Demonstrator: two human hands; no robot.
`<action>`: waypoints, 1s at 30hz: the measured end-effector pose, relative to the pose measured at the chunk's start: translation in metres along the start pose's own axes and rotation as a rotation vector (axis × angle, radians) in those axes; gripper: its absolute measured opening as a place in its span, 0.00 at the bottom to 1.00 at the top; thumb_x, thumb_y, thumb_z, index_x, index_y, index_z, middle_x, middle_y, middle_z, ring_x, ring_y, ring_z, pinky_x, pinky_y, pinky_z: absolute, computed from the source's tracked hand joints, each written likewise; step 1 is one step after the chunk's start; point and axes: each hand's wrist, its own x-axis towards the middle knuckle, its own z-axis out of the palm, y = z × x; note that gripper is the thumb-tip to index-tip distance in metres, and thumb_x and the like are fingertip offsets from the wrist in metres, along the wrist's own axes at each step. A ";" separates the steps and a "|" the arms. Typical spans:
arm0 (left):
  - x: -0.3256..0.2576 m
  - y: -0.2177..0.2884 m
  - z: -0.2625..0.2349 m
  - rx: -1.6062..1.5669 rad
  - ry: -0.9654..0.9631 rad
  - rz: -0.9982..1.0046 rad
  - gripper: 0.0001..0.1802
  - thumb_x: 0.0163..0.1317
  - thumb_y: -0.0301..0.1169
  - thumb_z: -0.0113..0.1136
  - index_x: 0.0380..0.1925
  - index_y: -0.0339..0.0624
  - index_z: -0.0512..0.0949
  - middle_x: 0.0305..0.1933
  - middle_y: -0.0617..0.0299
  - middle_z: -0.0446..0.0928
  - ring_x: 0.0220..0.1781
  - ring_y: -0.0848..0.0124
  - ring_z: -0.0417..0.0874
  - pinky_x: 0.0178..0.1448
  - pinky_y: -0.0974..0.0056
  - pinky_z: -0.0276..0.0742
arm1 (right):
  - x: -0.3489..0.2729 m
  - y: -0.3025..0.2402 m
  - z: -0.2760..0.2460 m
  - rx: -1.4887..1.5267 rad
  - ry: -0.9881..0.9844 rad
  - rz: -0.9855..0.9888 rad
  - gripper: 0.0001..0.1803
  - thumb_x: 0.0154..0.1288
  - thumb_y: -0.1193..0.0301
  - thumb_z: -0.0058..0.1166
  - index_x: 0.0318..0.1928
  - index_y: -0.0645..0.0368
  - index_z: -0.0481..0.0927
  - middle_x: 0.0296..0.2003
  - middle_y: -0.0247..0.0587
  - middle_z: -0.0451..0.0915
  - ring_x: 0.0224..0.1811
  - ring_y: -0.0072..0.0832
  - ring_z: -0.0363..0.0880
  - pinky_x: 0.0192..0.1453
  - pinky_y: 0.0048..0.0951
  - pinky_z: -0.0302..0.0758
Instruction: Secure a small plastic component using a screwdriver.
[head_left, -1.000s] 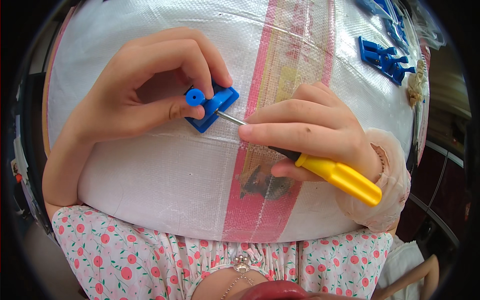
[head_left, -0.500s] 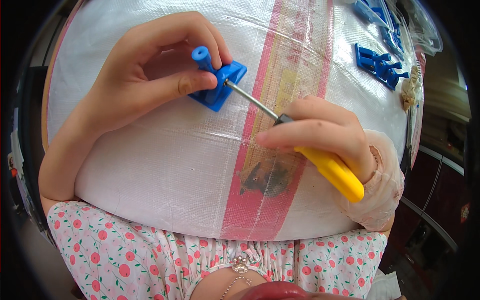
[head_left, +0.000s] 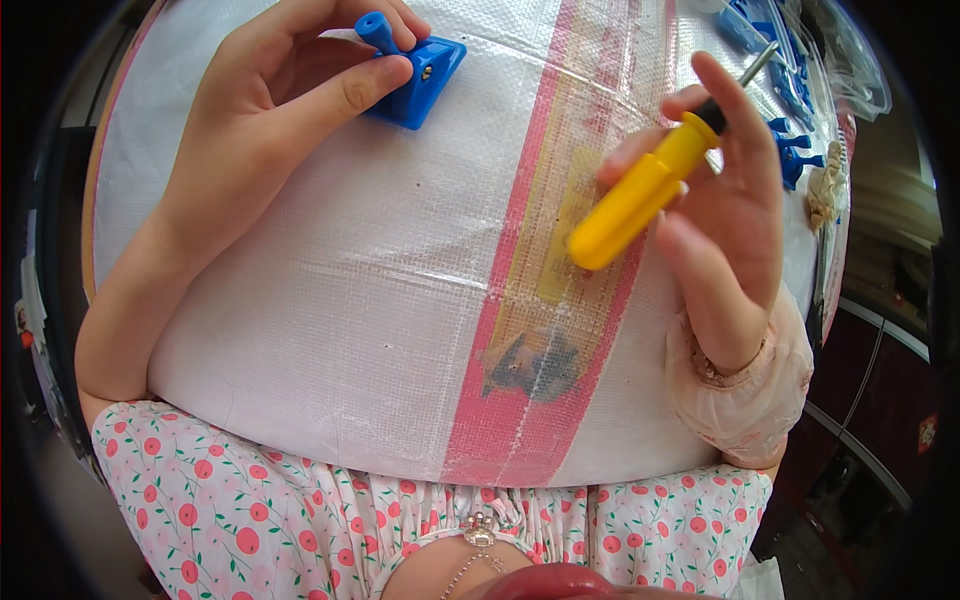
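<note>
Blue plastic part (head_left: 415,75) sits at the top of the white woven sack (head_left: 330,300), pinched in the left hand (head_left: 290,110). The right hand (head_left: 720,210), well apart to its right, grips a yellow-handled screwdriver (head_left: 640,190), tip pointing up and away from the part.

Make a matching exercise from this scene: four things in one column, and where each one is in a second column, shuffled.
Things:
1. yellow-handled screwdriver
2. blue plastic part
3. pile of blue parts
4. pink stripe

Places:
A. held in the left hand
B. running down the middle of the white woven cover
C. held in the right hand, lifted off the surface
D. lying at the far right edge of the cover

Pairs: 1-C, 2-A, 3-D, 4-B
</note>
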 end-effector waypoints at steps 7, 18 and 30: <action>0.007 0.020 0.007 -0.157 -0.060 -0.185 0.10 0.63 0.26 0.61 0.42 0.38 0.72 0.52 0.53 0.70 0.52 0.71 0.74 0.56 0.67 0.74 | 0.001 0.009 -0.003 -0.461 -0.004 -0.249 0.30 0.63 0.84 0.47 0.67 0.62 0.63 0.47 0.44 0.77 0.40 0.24 0.78 0.45 0.21 0.74; 0.007 0.028 0.005 0.029 -0.142 -0.134 0.16 0.56 0.18 0.53 0.47 0.34 0.71 0.52 0.52 0.67 0.53 0.70 0.74 0.55 0.68 0.77 | 0.004 -0.005 -0.003 -0.922 -0.163 -0.323 0.23 0.51 0.89 0.60 0.51 0.63 0.81 0.43 0.45 0.77 0.41 0.32 0.79 0.42 0.26 0.77; 0.007 0.033 0.007 0.166 -0.171 -0.002 0.18 0.55 0.20 0.59 0.47 0.31 0.74 0.52 0.52 0.67 0.54 0.68 0.75 0.57 0.68 0.79 | 0.007 -0.002 0.000 -0.897 -0.181 -0.417 0.24 0.49 0.85 0.64 0.50 0.60 0.82 0.44 0.43 0.79 0.39 0.32 0.78 0.39 0.26 0.74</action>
